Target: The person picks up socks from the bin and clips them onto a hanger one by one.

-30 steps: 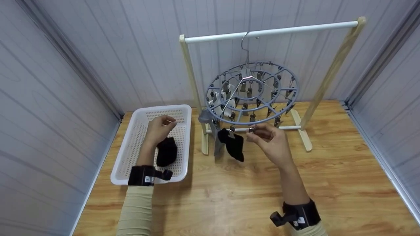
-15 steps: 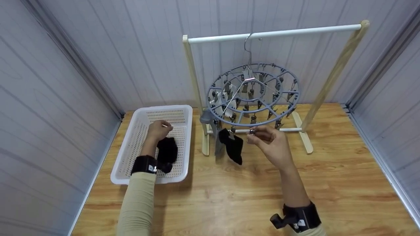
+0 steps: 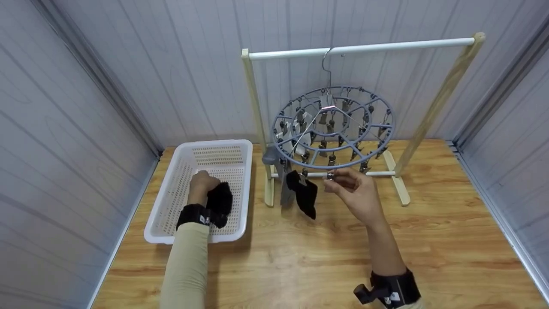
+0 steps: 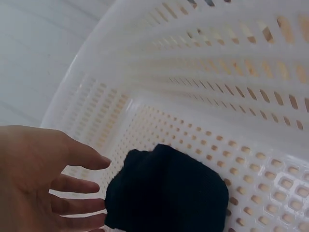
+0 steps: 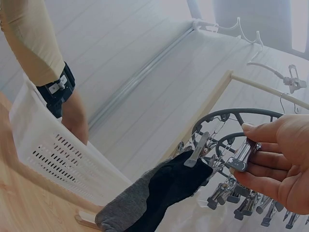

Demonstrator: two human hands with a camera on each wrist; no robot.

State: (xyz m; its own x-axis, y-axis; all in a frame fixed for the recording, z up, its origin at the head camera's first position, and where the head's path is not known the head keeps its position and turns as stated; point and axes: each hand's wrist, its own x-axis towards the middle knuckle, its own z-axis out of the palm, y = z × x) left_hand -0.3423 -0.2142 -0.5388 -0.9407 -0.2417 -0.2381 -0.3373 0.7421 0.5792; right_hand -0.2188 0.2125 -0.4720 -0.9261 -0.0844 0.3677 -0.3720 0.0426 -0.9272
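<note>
In the head view my left hand (image 3: pixel 201 185) is down inside the white plastic basket (image 3: pixel 248 193), beside a black sock (image 3: pixel 221 199). The left wrist view shows the fingers loosely extended, fingertips right at the near edge of that sock (image 4: pixel 169 191). My right hand (image 3: pixel 359 195) pinches a metal clip (image 5: pixel 242 155) between thumb and fingers at the front of the round drying hanger (image 3: pixel 326 166). Left of this clip, another black sock (image 3: pixel 306 198) hangs from its own clip, with a grey sock (image 5: pixel 128 205) behind it.
A wooden stand with a white rail (image 3: pixel 386 46) carries the hanger by its hook. Several unused clips dangle from the rings, and something white (image 3: pixel 305 139) hangs at the hanger's left. Pale panel walls (image 3: pixel 85 141) enclose the wooden surface (image 3: pixel 300 257) on the left, back and right.
My left hand has lowered into the basket toward the black sock. The right hand keeps its pinch on the clip, almost still. The head view has tilted up slightly.
</note>
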